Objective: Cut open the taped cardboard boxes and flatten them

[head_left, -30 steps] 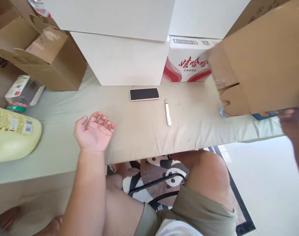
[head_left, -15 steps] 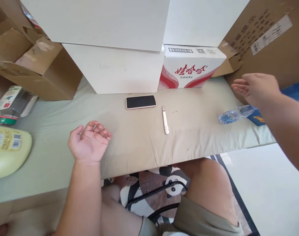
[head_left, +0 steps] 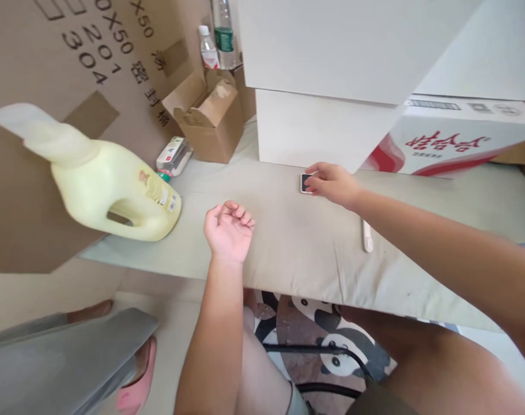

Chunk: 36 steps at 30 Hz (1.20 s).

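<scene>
My right hand (head_left: 331, 184) lies over a phone (head_left: 304, 183) on the cloth-covered table (head_left: 288, 242). Only the phone's left end shows under the fingers, which curl down on it. My left hand (head_left: 228, 230) rests palm up near the table's front edge, fingers loosely curled, with nothing in it. A small white utility knife (head_left: 367, 236) lies on the cloth just under my right forearm, partly hidden by it.
A pale yellow jug (head_left: 110, 193) lies on its side at the left. Behind it lean a big cardboard sheet (head_left: 50, 69), a small open carton (head_left: 210, 115) and bottles (head_left: 214, 34). White boxes (head_left: 331, 86) and a red-printed box (head_left: 452, 138) line the back.
My right hand has swung from the right side across the table onto the phone. The view has turned left, so the jug and cardboard sheet now show. My left hand has curled slightly.
</scene>
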{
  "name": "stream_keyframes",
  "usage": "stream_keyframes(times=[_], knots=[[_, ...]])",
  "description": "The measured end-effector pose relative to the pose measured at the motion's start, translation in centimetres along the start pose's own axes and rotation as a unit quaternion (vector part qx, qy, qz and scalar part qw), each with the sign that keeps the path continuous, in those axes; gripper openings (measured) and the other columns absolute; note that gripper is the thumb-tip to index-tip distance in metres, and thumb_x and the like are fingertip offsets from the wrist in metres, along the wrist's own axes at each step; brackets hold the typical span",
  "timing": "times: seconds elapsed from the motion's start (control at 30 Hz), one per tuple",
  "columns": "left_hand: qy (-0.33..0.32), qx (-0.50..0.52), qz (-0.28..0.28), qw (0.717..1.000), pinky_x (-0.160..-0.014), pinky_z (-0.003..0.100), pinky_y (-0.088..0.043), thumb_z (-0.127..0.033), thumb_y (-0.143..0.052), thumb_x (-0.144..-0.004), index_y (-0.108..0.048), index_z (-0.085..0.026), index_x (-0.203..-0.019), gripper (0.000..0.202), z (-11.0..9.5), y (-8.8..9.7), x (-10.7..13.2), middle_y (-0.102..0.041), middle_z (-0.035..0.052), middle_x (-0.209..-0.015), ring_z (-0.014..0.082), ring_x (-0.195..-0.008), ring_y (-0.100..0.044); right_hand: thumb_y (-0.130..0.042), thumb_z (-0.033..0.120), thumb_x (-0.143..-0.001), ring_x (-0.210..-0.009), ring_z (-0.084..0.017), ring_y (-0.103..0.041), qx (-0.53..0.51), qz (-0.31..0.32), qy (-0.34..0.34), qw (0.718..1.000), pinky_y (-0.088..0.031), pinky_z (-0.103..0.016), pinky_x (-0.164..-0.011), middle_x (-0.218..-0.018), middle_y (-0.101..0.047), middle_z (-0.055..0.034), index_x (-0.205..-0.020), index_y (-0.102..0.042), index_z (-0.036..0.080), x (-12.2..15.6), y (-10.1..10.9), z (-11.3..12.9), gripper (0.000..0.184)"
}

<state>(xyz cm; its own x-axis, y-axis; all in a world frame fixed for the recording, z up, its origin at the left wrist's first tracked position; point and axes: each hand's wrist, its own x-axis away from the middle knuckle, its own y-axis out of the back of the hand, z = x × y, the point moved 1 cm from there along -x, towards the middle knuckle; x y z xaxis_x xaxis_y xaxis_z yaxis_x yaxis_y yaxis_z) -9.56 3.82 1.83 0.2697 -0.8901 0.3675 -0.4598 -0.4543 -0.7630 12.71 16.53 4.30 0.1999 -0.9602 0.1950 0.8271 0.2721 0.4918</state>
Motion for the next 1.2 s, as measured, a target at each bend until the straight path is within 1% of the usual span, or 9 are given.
stream_keyframes(times=[0.1,0.27,0.37,0.5,0.7,0.83,0.93,1.07,1.2], knots=[[-0.011,0.027,-0.003,1.0,-0.05,0.023,-0.04,-0.034,-0.044,-0.091,-0.056,-0.017,-0.066,0.032,-1.1,0.6,0.0,-0.04,-0.0023,-0.064,0.0093,-0.05,-0.045,-0.063,0.017,-0.089,-0.09,-0.022,-0.075,0.104,0.052,0.101,0.988,-0.065,-0.045,-0.091,-0.115,-0.076,-0.0102,-0.116,-0.069,0.02,-2.7,-5.5,3.7,0.028],[-0.015,0.066,0.008,0.998,-0.05,0.022,-0.039,-0.034,-0.045,-0.094,-0.056,-0.018,-0.067,0.033,-2.4,1.2,-0.3,-0.04,-0.0016,-0.064,0.0096,-0.049,-0.044,-0.061,0.016,-0.088,-0.122,-0.026,-0.07,0.207,0.032,0.28,0.937,-0.053,-0.046,-0.117,-0.145,-0.061,-0.0127,-0.12,-0.07,0.019,-8.7,-13.2,10.1,0.033],[-0.006,0.081,0.009,0.997,-0.05,0.022,-0.039,-0.032,-0.041,-0.096,-0.056,-0.017,-0.066,0.037,-2.9,1.3,-0.5,-0.04,-0.0011,-0.062,0.0097,-0.049,-0.044,-0.064,0.017,-0.087,-0.132,-0.029,-0.066,0.208,0.009,0.295,0.932,-0.048,-0.047,-0.123,-0.159,-0.048,-0.0113,-0.122,-0.069,0.021,-12.5,-16.3,13.4,0.035],[0.007,0.089,0.009,0.996,-0.05,0.022,-0.038,-0.03,-0.038,-0.097,-0.056,-0.017,-0.065,0.039,-3.4,1.3,-0.5,-0.041,-0.001,-0.061,0.0095,-0.048,-0.044,-0.066,0.016,-0.084,-0.139,-0.031,-0.059,0.211,-0.003,0.281,0.936,-0.042,-0.051,-0.128,-0.147,-0.061,-0.0104,-0.112,-0.07,0.024,-14.4,-17.9,15.8,0.03],[-0.051,0.071,-0.021,0.996,-0.051,0.023,-0.037,-0.033,-0.047,-0.092,-0.052,-0.019,-0.067,0.029,-3.5,1.8,-0.4,-0.04,-0.0019,-0.062,0.0101,-0.05,-0.041,-0.056,0.016,-0.092,-0.111,-0.022,-0.069,0.154,-0.022,0.277,0.948,-0.052,-0.044,-0.114,-0.129,-0.073,-0.0092,-0.118,-0.07,0.016,-7.3,-14.3,13.4,0.03],[-0.204,0.042,-0.136,0.969,-0.053,0.023,-0.034,-0.03,-0.051,-0.09,-0.044,-0.021,-0.065,0.027,-3.5,2.7,-0.8,-0.036,-0.0032,-0.059,0.0104,-0.05,-0.037,-0.058,0.02,-0.094,-0.105,-0.022,-0.073,0.012,-0.048,0.281,0.958,-0.058,-0.041,-0.102,-0.112,-0.077,-0.0042,-0.095,-0.074,0.023,1.7,-8.1,7.5,0.017],[-0.28,-0.022,-0.161,0.946,-0.062,0.024,-0.04,-0.032,-0.05,-0.094,-0.049,-0.022,-0.069,0.027,-2.9,2.9,-1.1,-0.049,-0.0008,-0.068,0.0121,-0.063,-0.052,-0.063,0.028,-0.096,-0.108,-0.026,-0.073,-0.061,-0.139,0.303,0.941,-0.058,-0.045,-0.1,-0.097,-0.078,-0.0025,-0.077,-0.075,0.029,8.5,-3.2,1.5,0.022],[-0.312,-0.141,-0.036,0.939,-0.087,0.027,-0.049,-0.047,-0.053,-0.096,-0.068,-0.024,-0.088,0.029,-0.6,1.5,-1.2,-0.071,0.0052,-0.103,0.0186,-0.106,-0.066,-0.077,0.043,-0.087,-0.082,-0.025,-0.073,-0.164,-0.244,0.262,0.919,-0.059,-0.042,-0.074,-0.09,-0.077,-0.0046,-0.087,-0.077,0.033,14.4,0.5,-6.0,0.01],[-0.27,-0.184,0.105,0.939,-0.101,0.036,-0.052,-0.065,-0.058,-0.09,-0.074,-0.022,-0.095,0.046,2.6,-0.7,-0.9,-0.073,0.0096,-0.111,0.0278,-0.117,-0.066,-0.079,0.044,-0.082,-0.076,-0.023,-0.069,-0.098,-0.238,0.299,0.919,-0.054,-0.036,-0.062,-0.088,-0.073,-0.0048,-0.097,-0.075,0.033,16.4,1.7,-9.3,0.019]])
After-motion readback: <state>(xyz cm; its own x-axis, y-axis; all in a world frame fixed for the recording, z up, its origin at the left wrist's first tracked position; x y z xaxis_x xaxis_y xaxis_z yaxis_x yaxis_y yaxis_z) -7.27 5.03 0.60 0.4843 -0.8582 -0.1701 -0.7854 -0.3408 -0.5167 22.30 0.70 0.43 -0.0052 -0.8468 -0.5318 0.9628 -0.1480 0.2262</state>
